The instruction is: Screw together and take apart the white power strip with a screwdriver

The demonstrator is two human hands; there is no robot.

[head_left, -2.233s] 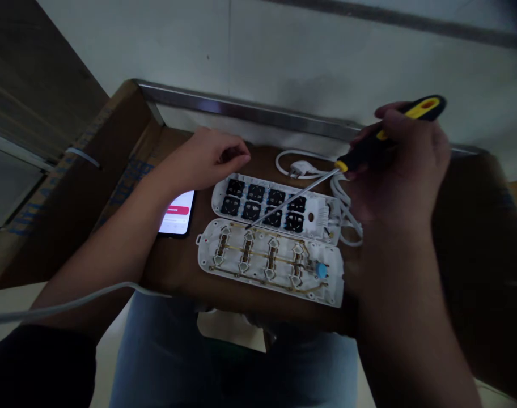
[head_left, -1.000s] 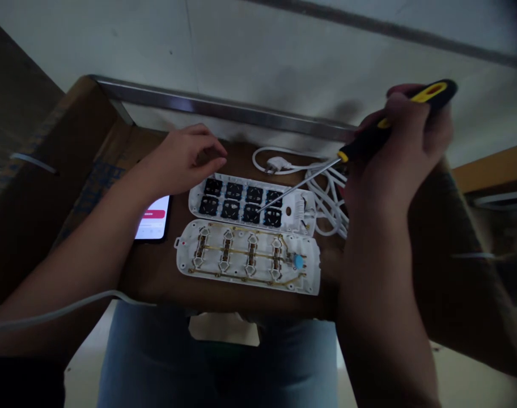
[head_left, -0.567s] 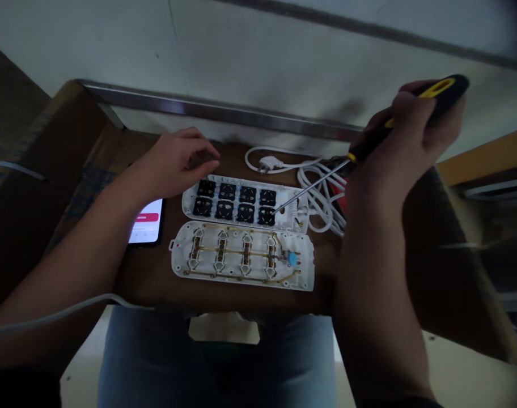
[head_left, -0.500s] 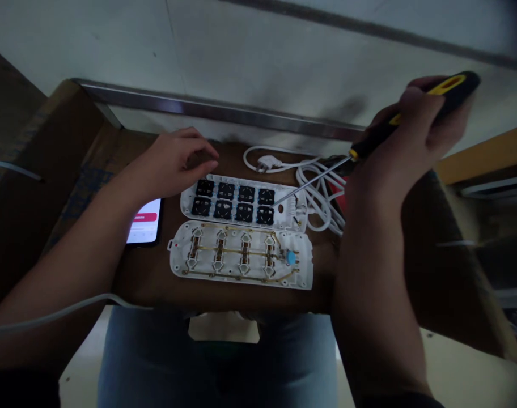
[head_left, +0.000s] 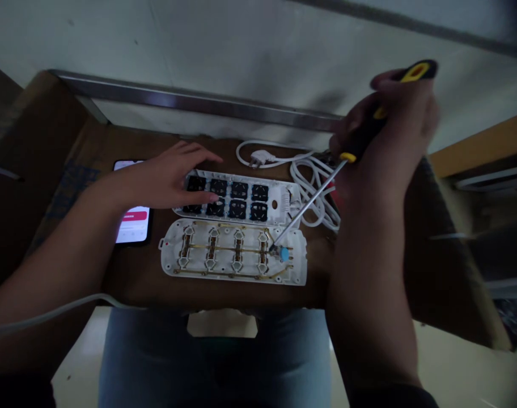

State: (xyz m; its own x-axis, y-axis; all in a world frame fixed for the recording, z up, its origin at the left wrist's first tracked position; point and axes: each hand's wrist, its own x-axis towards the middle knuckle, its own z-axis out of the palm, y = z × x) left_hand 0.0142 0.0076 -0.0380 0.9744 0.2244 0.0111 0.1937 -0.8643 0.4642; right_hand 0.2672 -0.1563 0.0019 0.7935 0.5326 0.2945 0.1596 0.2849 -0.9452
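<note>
A screwdriver (head_left: 313,195) with a black and yellow handle is gripped in my right hand (head_left: 390,130). Its tip reaches the brass strips beside a small blue part (head_left: 284,254) in the white power strip base (head_left: 224,275). Just behind the base lies the other half of the casing (head_left: 284,214), with rows of black socket inserts (head_left: 240,190). Over the left end of that half rests my left hand (head_left: 169,175), fingers apart, the thumb at the inserts. It holds nothing; whether the thumb presses on them I cannot tell.
A lit phone (head_left: 133,228) lies partly under my left forearm. Behind the casing, a white power cord (head_left: 312,170) is coiled, its plug (head_left: 262,157) to the left. Cardboard walls (head_left: 449,266) rise at both sides, with a metal strip (head_left: 199,105) along the back.
The screwdriver tip has moved from the black inserts down to the base near the blue part. My left hand has lowered over the casing half, its thumb now at the inserts.
</note>
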